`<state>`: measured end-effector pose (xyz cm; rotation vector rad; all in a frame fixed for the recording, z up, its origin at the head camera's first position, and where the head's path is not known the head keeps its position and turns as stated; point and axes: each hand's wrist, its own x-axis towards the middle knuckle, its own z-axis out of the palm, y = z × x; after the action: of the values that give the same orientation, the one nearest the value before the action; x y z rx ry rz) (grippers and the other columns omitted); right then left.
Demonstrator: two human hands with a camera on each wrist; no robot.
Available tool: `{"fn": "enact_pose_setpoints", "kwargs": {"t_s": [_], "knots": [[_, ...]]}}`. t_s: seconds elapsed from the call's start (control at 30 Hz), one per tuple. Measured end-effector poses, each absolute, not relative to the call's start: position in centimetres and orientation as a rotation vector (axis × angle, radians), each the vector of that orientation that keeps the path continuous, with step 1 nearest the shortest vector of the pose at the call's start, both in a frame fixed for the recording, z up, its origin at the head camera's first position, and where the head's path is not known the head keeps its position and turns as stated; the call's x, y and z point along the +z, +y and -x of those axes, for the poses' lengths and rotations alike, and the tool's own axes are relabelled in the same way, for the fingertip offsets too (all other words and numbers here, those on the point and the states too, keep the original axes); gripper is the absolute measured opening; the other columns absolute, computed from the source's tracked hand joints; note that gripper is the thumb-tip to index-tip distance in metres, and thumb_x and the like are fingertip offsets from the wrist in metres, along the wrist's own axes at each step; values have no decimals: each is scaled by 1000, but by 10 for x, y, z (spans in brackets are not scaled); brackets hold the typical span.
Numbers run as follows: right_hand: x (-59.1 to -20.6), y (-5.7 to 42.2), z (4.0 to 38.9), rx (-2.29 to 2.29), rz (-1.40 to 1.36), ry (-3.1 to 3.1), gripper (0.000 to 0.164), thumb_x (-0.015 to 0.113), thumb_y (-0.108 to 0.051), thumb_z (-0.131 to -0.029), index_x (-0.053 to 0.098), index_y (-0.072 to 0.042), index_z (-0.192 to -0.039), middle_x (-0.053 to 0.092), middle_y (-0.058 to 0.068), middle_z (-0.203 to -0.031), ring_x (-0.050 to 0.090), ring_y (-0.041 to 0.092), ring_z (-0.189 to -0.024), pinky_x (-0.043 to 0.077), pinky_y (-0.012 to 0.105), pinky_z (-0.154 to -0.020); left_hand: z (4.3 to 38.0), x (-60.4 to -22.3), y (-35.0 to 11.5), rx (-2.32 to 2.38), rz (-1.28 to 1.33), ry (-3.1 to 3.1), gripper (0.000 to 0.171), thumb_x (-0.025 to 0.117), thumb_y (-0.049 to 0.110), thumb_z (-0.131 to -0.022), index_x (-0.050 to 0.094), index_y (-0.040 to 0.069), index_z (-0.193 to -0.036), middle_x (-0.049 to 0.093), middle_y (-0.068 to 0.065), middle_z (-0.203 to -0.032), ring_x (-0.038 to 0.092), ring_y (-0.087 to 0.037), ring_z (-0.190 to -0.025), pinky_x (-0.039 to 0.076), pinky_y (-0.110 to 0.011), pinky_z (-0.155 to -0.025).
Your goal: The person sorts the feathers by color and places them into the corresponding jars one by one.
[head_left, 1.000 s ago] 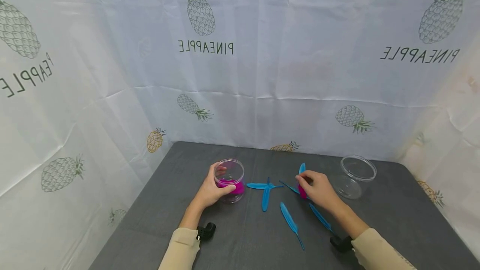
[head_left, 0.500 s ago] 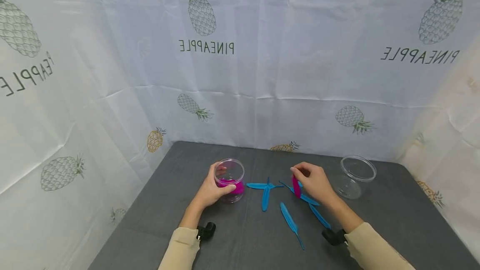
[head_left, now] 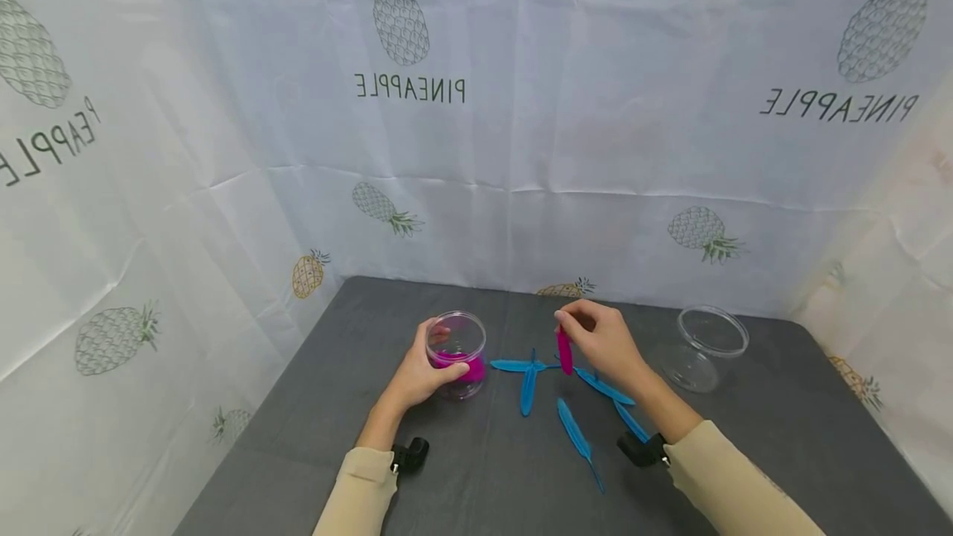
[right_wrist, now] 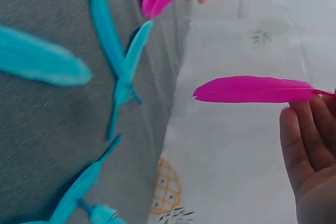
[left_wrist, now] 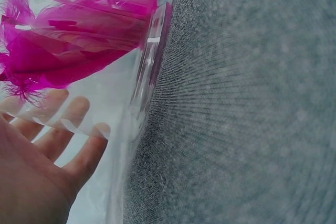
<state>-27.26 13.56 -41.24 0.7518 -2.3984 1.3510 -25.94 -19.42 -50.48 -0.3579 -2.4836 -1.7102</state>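
Note:
My left hand (head_left: 419,372) grips a clear plastic jar (head_left: 457,327) that stands on the grey table. Pink feathers (left_wrist: 79,38) lie inside the jar, seen through its wall in the left wrist view. My right hand (head_left: 605,341) pinches a single pink feather (right_wrist: 252,89) by its quill, and the feather hangs tip down above the table, to the right of the jar. Beneath and around it lie blue feathers: a crossed pair (head_left: 528,391), one lying apart (head_left: 573,427), and others (head_left: 605,387) partly hidden under the right forearm.
A second clear jar (head_left: 711,333) stands upright at the back right of the grey table (head_left: 782,437). White cloth (head_left: 596,147) printed with pineapples hangs behind and at both sides. Each wrist wears a black camera band (head_left: 409,455).
My right hand has lifted the pink feather from among the blue feathers and carried it left, towards the jar. The left hand and its jar have stayed in place.

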Motion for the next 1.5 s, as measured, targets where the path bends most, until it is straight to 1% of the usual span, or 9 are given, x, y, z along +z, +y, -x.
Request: {"fn": "enact_pose_setpoints", "kwargs": {"t_s": [0.13, 0.37, 0.5, 0.63, 0.87, 1.03, 1.27, 1.37, 1.5], "knots": [[-402, 126, 276, 1360, -792, -2366, 13, 64, -18, -102, 73, -8, -102, 72, -2, -84, 67, 25, -72, 55, 28, -65, 262, -504, -195, -1704, 354, -2489, 96, 86, 33, -81, 27, 12, -153, 47, -17, -148, 43, -28, -139, 39, -53, -112], [-386, 112, 280, 1391, -854, -2284, 11, 65, -14, -101, 73, -6, -103, 73, 1, -84, 65, 16, -70, 53, 27, -63, 264, -504, -196, -1691, 362, -2492, 96, 86, 34, -81, 27, 10, -153, 47, -17, -148, 44, -30, -139, 38, -55, -112], [-378, 103, 281, 1418, -842, -2233, 10, 65, -10, -100, 73, -4, -103, 74, 5, -85, 67, 22, -73, 52, 24, -65, 264, -504, -196, -1691, 367, -2492, 96, 87, 33, -81, 28, 11, -153, 47, -18, -148, 44, -30, -139, 38, -55, -112], [-369, 89, 279, 1453, -854, -2151, 9, 64, 1, -99, 72, 3, -101, 73, 15, -85, 67, 32, -75, 52, 22, -68, 264, -503, -196, -1690, 369, -2487, 95, 87, 33, -81, 28, 12, -152, 47, -18, -148, 44, -29, -139, 38, -55, -112], [-340, 65, 255, 1507, -867, -2068, 8, 63, 6, -97, 70, 9, -99, 70, 21, -85, 64, 30, -74, 52, 21, -71, 264, -503, -196, -1714, 394, -2461, 96, 87, 29, -81, 27, 8, -153, 47, -21, -147, 43, -31, -140, 37, -54, -113], [-340, 53, 255, 1571, -879, -2022, 9, 63, 5, -97, 70, 9, -100, 71, 23, -87, 66, 36, -79, 55, 21, -75, 264, -505, -194, -1744, 390, -2447, 95, 87, 28, -81, 28, 8, -153, 47, -20, -146, 43, -30, -140, 37, -53, -113], [-351, 33, 262, 1530, -935, -1943, 7, 64, 6, -96, 71, 7, -99, 71, 19, -86, 67, 29, -77, 55, 24, -73, 257, -492, -192, -1778, 377, -2475, 96, 85, 17, -82, 24, 0, -153, 45, -24, -147, 40, -39, -141, 36, -56, -114], [-355, 23, 262, 1537, -930, -1941, 7, 63, 8, -95, 70, 8, -97, 70, 21, -85, 67, 31, -77, 54, 25, -74, 263, -505, -194, -1764, 388, -2451, 96, 86, 22, -81, 25, 4, -153, 45, -23, -147, 42, -36, -141, 36, -56, -113], [-379, 13, 278, 1528, -947, -1921, 8, 64, 8, -95, 71, 6, -98, 71, 20, -84, 66, 32, -75, 53, 26, -72, 263, -507, -195, -1757, 411, -2441, 96, 87, 30, -82, 27, 7, -152, 47, -22, -146, 43, -35, -139, 38, -56, -112]]}}
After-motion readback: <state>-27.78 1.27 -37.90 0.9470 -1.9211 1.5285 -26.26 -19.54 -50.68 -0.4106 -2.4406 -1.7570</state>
